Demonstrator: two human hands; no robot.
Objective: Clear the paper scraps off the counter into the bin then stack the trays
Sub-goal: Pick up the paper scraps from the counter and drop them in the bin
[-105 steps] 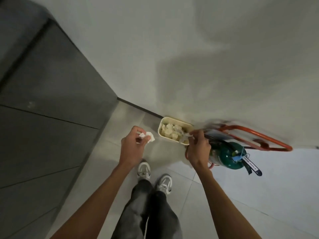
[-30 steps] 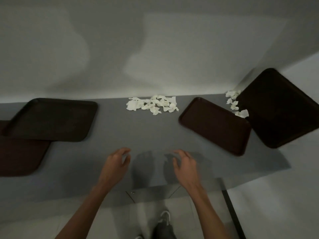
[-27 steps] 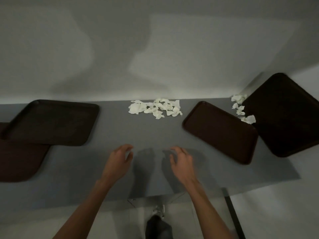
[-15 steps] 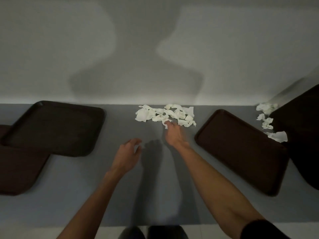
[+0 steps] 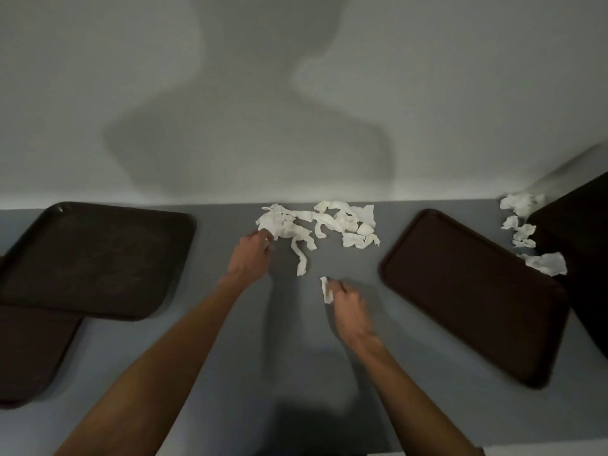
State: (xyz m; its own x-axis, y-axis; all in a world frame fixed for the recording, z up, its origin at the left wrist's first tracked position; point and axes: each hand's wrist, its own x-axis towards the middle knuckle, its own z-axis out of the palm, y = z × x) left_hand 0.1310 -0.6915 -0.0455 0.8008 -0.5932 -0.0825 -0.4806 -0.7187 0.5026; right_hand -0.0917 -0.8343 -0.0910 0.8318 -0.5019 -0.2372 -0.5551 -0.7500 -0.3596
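Fingers (image 5: 336,285) of right hand (image 5: 349,306) pinch one scrap (image 5: 326,290); left hand (image 5: 247,256) grips centre pile (image 5: 334,219) edge; two piles (image 5: 520,206), four trays (image 5: 98,258).

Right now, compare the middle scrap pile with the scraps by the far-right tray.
The middle pile is bigger and spreads along the wall; the right scraps are few, strung from the wall forward. The left hand grips the middle pile's edge; no hand touches the right scraps. Both are crumpled white paper on the grey counter.
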